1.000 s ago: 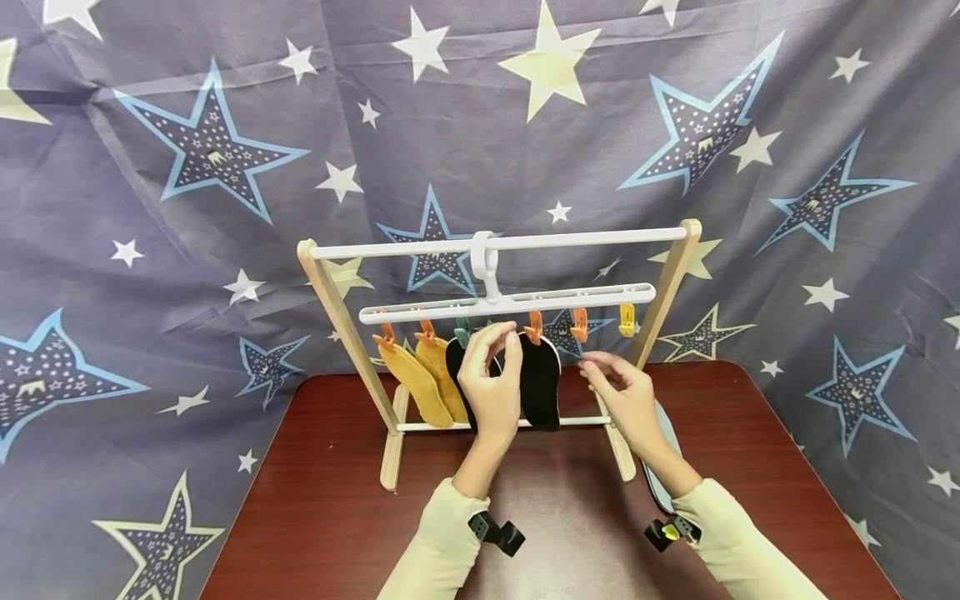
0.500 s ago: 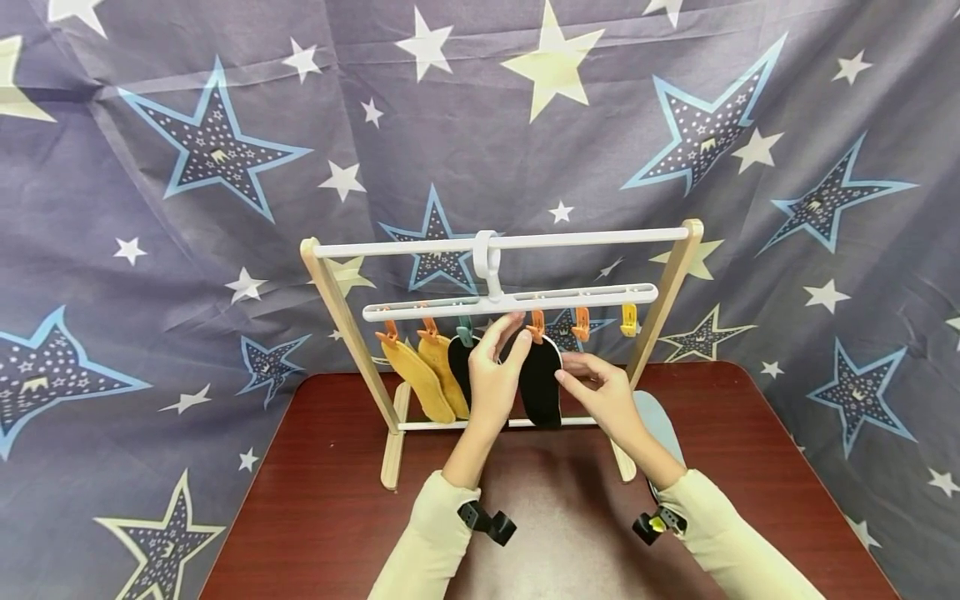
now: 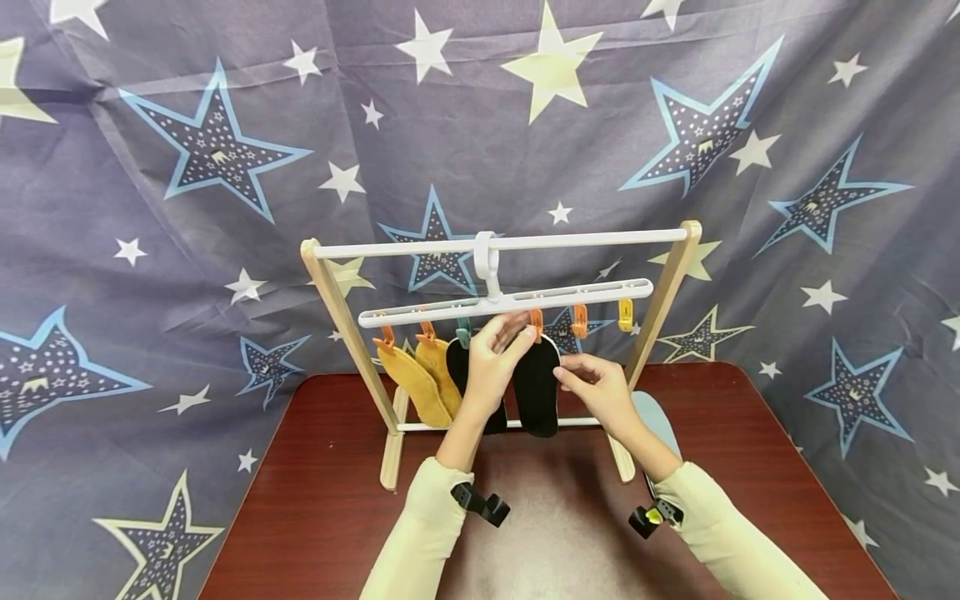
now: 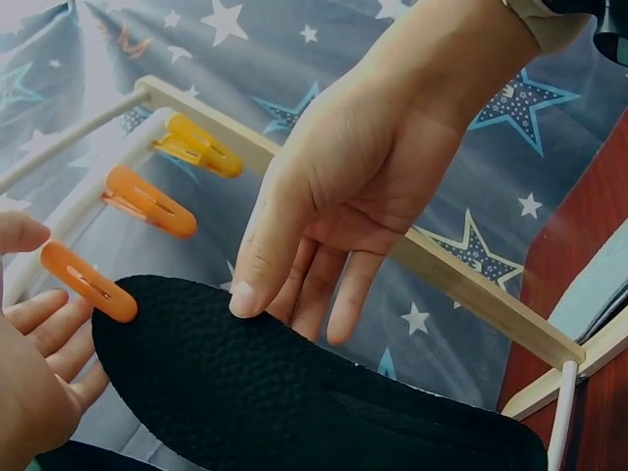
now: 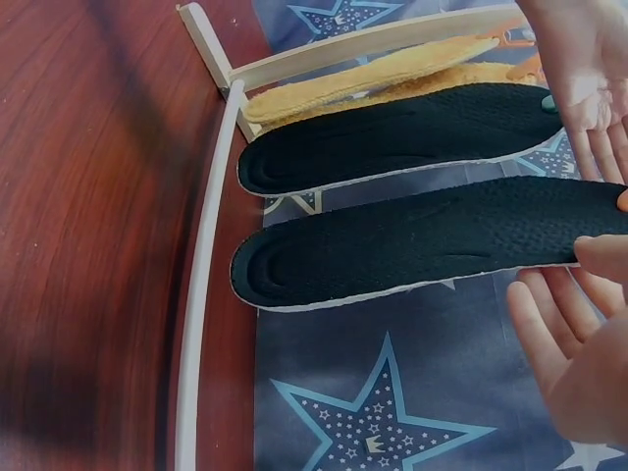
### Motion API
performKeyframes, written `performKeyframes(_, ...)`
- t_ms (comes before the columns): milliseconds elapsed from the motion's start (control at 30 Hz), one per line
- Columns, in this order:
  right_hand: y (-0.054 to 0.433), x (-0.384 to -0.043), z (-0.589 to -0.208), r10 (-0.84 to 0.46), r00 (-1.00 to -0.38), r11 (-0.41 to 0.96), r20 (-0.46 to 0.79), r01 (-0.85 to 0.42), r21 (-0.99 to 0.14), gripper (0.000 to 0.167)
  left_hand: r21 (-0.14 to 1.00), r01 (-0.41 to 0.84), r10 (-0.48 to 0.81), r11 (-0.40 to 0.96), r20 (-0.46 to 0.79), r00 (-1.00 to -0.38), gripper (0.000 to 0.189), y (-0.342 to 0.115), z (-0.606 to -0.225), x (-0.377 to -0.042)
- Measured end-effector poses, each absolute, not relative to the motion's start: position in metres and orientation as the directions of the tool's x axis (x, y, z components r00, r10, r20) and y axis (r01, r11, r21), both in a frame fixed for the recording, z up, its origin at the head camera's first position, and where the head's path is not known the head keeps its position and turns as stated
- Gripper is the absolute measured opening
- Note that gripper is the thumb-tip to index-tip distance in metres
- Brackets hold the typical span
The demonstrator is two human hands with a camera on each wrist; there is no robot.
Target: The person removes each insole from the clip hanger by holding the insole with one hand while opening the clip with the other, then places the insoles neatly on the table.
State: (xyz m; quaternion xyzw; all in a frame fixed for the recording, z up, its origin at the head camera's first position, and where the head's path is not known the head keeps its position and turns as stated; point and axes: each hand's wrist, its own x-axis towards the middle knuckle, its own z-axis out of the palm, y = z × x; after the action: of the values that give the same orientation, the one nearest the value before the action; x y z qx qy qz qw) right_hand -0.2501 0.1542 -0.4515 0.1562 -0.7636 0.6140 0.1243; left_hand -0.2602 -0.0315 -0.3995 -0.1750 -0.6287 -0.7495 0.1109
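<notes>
Pinching black insole (image 3: 537, 387) with right fingers (image 4: 316, 292); cannot tell left fingers' (image 4: 61, 326) grip; could unseat orange clip (image 4: 90, 282) by overpulling

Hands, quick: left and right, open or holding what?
Left hand: open, near the orange clip on a black insole; contact unclear.
Right hand: holding that insole, pinched at its edge.

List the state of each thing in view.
Right black insole: clipped; edge pinched by right hand
Other black insole: clipped
Two yellow insoles: clipped
Rightmost orange clip: empty
Yellow clip: empty
Hanger: hooked on top rail
Left hand: fingers extended
Pale blue item: unclipped, on table
</notes>
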Motion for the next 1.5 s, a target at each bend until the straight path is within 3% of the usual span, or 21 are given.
performKeyframes(233, 0.1536, -0.2522, -0.4509, -0.104, -0.93, 0.119, 0.351, -0.363, -0.924, 0.023, 0.913, 0.373, 0.056, -0.168, 0.386, -0.921, 0.036, -0.0326, -0.3972, -0.2613)
performKeyframes(1500, 0.1532, -0.2512, -0.4499, -0.176, -0.928, 0.063, 0.329, -0.345, -0.937, 0.022, 0.874, 0.404, 0.033, -0.27, 0.428, -0.903, 0.03, -0.0303, -0.3995, -0.2652)
